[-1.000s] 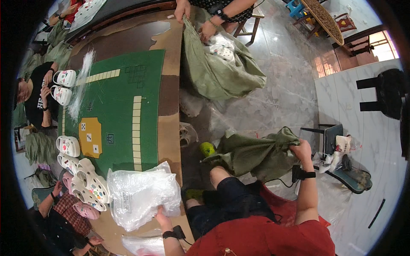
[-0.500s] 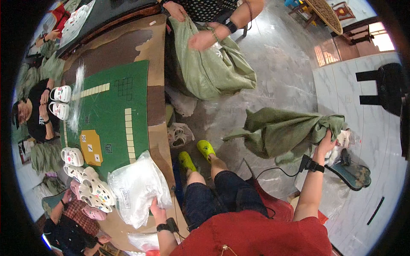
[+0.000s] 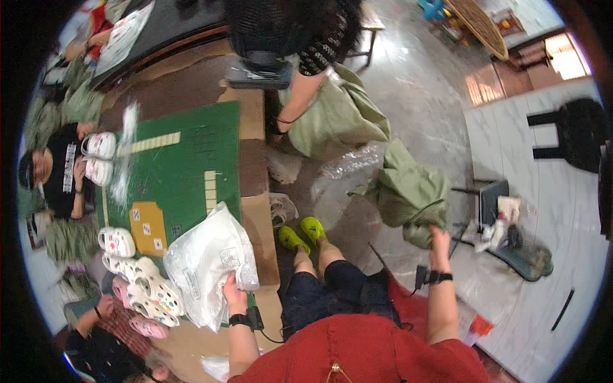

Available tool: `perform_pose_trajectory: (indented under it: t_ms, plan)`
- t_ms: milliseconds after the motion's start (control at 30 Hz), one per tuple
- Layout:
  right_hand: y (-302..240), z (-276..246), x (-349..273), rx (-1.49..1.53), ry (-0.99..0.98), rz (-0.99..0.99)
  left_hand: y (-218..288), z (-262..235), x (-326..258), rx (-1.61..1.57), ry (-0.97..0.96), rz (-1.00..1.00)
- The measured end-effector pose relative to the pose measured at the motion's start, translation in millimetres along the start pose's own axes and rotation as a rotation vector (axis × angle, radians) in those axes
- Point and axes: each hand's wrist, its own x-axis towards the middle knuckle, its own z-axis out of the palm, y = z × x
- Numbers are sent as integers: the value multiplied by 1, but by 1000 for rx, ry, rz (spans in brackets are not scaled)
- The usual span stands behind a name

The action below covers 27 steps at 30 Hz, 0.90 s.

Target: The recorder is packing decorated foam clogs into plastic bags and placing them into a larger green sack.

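At the table's near right corner, my left hand (image 3: pixel 235 295) grips the edge of a white, see-through plastic bag (image 3: pixel 207 262) with its fingers closed. What the bag holds, if anything, I cannot make out. Out to the right, my right hand (image 3: pixel 439 246) is closed round the gathered end of a green woven sack (image 3: pixel 412 185), which hangs above the floor in folds. White clogs with charms (image 3: pixel 153 293) and pink clogs (image 3: pixel 149 327) lie on the table left of the plastic bag.
Across from me a person bends over another green sack (image 3: pixel 345 121); clear plastic wrap (image 3: pixel 351 159) shows beside it. More people sit at the left side of the table (image 3: pixel 255 217). A small chair (image 3: pixel 495 191) and a dark green seat with things on it (image 3: pixel 527 258) stand at right.
My right hand has drawn the green sack leftward and nearer, uncovering the chair behind it. The plastic bag stays in my left hand. The person opposite has leaned down over their sack.
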Motion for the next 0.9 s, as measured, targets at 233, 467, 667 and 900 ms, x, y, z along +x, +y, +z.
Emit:
perform_pose_trajectory:
  t_ms: [233,467,667,900]
  plan:
    - [-29,134,-43,-835,-406,-670,12,49,-27,-196,188,74]
    - [-41,252,-76,-1265,-1077,-797,85,140,-68,249,93,549]
    - [-65,310,-65,-1188,-1556,-1092,56,163,-53,-119,-18,455]
    - [-115,323,-133,-1241,-1850,-1053,-13,145,24,279,466,331]
